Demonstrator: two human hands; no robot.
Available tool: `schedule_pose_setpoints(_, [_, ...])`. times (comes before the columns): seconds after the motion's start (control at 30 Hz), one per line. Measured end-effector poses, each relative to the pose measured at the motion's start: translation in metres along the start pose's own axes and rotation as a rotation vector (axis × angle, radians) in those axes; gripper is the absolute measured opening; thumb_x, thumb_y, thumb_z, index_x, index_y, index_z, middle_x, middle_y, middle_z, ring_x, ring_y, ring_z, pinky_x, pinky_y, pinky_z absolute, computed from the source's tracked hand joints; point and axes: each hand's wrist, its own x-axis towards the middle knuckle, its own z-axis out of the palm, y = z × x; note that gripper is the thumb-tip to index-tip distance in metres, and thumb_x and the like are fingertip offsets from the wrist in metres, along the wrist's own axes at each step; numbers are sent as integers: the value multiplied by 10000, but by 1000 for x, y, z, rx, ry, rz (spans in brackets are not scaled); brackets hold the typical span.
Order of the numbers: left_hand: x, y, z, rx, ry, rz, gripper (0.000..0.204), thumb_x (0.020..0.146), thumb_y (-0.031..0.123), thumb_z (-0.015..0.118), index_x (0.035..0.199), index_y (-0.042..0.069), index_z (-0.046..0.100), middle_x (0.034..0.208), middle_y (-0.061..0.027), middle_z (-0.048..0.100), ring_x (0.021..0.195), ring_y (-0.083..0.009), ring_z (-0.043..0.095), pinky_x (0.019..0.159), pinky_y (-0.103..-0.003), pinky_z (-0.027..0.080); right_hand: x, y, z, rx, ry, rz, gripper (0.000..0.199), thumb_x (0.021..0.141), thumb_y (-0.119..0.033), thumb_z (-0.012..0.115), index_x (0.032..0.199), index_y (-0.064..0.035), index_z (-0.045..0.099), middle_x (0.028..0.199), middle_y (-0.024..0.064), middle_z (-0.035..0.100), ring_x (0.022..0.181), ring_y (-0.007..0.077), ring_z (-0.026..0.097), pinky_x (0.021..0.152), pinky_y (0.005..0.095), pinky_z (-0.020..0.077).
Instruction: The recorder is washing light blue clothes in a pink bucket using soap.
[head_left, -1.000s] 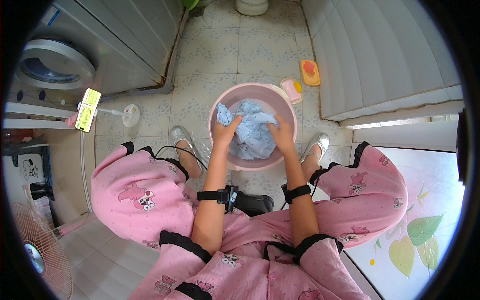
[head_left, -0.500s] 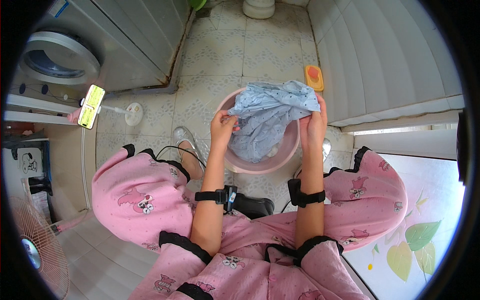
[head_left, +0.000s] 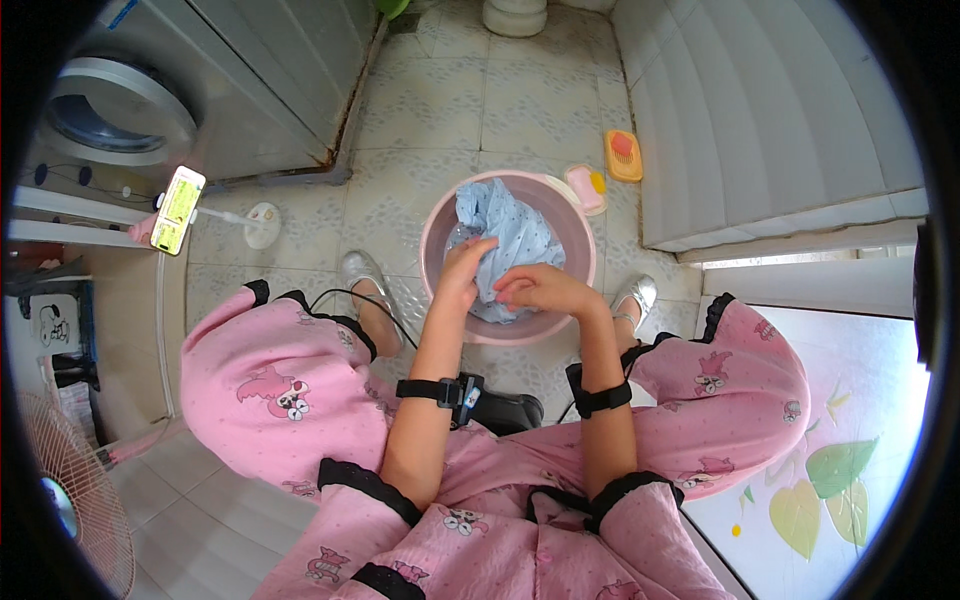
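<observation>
A light blue cloth with small dark dots (head_left: 520,230) lies bunched in a round pink basin (head_left: 590,270) on the floor between my feet. My left hand (head_left: 466,270) is closed on the cloth's left side, its fingers pointing up and to the right. Lower down, my right hand (head_left: 545,289) bends in from the right, its curled fingers on the cloth near the front of the basin. The two hands are close but apart. Folds of cloth and the hands themselves hide the fingertips in part.
Behind the basin's right rim sits a pink soap dish with a yellow piece (head_left: 585,190). An orange dish (head_left: 623,155) holds a reddish bar. A phone (head_left: 179,210) on a stand (head_left: 263,226), a front-loading washer (head_left: 120,112) and a fan (head_left: 80,495) are at the left.
The cloth, held up and spread between both hands before, has dropped into the basin in a bunch. My hands have come together, the right moving left and nearer. The pink soap dish has come into sight.
</observation>
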Motion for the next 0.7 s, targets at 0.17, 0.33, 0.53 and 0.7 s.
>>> schedule_pose_setpoints(0.17, [5, -13, 6, -219, 95, -132, 281, 798, 231, 516, 965, 9, 562, 913, -75, 613, 813, -191, 615, 751, -334, 503, 2, 28, -30, -119, 454, 53, 327, 784, -231, 616, 1015, 1, 599, 875, 73, 638, 717, 123, 600, 651, 246, 475])
schedule_pose_setpoints(0.33, [-1, -9, 7, -153, 102, -149, 248, 809, 231, 514, 936, 30, 585, 904, -65, 608, 810, -180, 607, 750, -321, 495, 12, 12, -13, 80, 891, 164, 426, 811, -346, 625, 1032, 16, 587, 918, 82, 626, 736, 131, 576, 638, 247, 454])
schedule_pose_setpoints(0.53, [-9, -2, 22, 265, -85, -35, 222, 859, 236, 551, 954, 41, 600, 921, -34, 606, 867, -123, 561, 791, -275, 433, 20, 53, -21, 357, 735, -74, 411, 839, -352, 603, 1074, -18, 559, 874, 43, 599, 738, 120, 540, 675, 277, 430])
schedule_pose_setpoints(0.7, [1, 0, -1, 174, 98, 145, 225, 879, 264, 549, 917, 51, 611, 886, -14, 593, 802, -98, 536, 734, -234, 417, 14, 47, -35, 622, 1186, -218, 334, 875, -302, 569, 1046, -17, 536, 828, 28, 573, 712, 123, 523, 674, 297, 440])
